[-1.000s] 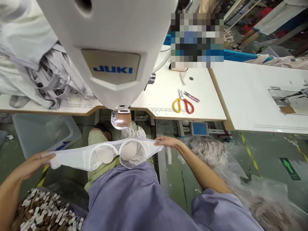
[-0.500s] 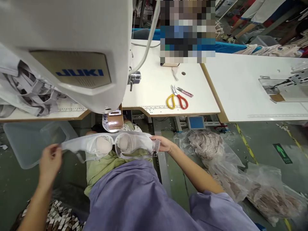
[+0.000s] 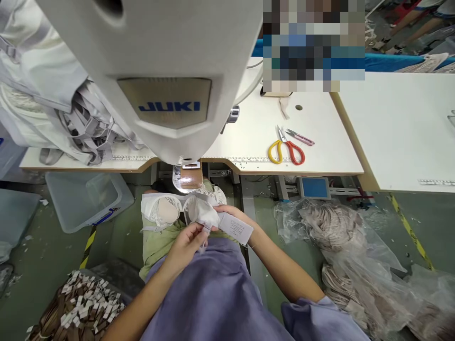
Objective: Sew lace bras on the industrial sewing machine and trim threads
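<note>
A white lace bra (image 3: 167, 212) lies folded over my lap, just below the needle area of a white JUKI sewing machine (image 3: 167, 85). My left hand (image 3: 186, 241) pinches the bra's band end near its middle. My right hand (image 3: 231, 215) grips the same end, where a white label (image 3: 237, 228) hangs down. Both hands meet over my purple garment (image 3: 213, 293), with the fingers closed on the fabric.
Yellow-and-red scissors (image 3: 286, 150) and small snips (image 3: 300, 137) lie on the white table (image 3: 320, 151). A heap of grey straps (image 3: 81, 128) sits at the left. A clear bin (image 3: 88, 199), bagged beige garments (image 3: 341, 227) and a pile of labels (image 3: 78, 308) are on the floor.
The bra was stretched wide between both hands; my left hand has swung in to the middle, folding the bra so both hands now hold the labelled end together.
</note>
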{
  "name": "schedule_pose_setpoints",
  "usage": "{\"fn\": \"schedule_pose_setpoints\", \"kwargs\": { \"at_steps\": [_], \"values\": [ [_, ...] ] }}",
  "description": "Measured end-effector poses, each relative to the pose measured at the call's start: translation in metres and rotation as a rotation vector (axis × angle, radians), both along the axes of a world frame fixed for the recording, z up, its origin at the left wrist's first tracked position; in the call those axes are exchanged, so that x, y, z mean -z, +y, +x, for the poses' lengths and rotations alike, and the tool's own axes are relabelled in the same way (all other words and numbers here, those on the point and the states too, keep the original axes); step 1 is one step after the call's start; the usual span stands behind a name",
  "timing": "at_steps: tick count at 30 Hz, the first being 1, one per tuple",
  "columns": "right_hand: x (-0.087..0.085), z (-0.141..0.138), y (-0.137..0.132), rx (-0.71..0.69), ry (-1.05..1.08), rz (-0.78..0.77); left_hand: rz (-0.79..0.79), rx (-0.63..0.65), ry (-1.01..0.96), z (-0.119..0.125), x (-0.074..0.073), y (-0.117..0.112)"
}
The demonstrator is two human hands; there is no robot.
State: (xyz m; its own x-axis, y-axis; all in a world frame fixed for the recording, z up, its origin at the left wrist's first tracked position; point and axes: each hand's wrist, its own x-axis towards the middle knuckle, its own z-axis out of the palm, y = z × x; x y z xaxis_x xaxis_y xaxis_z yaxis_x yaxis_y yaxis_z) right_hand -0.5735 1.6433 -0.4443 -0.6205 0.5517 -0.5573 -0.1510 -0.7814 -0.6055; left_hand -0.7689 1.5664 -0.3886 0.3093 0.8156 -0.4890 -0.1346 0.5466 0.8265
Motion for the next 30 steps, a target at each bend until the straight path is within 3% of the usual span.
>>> {"fn": "schedule_pose_setpoints", "kwargs": {
  "at_steps": [4, 6, 11, 14, 16, 19, 25, 28, 30],
  "values": [
    [-0.005, 0.002, 0.002, 0.055, -0.007, 0.002, -0.060, -0.060, -0.112, -0.002, -0.005, 0.003],
    [-0.013, 0.008, 0.001, 0.066, -0.091, 0.124, -0.041, -0.074, -0.104, -0.005, -0.006, 0.003],
    [-0.048, 0.015, -0.013, 0.281, -0.637, 0.956, 0.062, -0.080, 0.090, -0.013, -0.012, 0.004],
    [-0.069, 0.004, -0.029, 0.172, -0.653, 1.357, 0.094, -0.078, 0.154, -0.014, -0.017, 0.004],
    [-0.076, -0.007, -0.036, 0.072, -0.621, 1.494, 0.125, -0.079, 0.198, -0.014, -0.021, 0.004],
    [-0.076, -0.021, -0.038, 0.057, -0.625, 1.572, 0.181, -0.088, 0.264, -0.014, -0.025, 0.005],
    [-0.066, -0.029, -0.029, 0.197, -0.700, 1.701, 0.170, -0.041, 0.289, -0.015, -0.028, 0.007],
    [-0.062, -0.017, -0.025, 0.272, -0.840, 1.678, 0.137, -0.066, 0.251, -0.015, -0.027, 0.007],
    [-0.059, 0.003, -0.019, 0.407, -0.943, 1.594, 0.115, -0.091, 0.226, -0.015, -0.027, 0.008]
  ]
}}
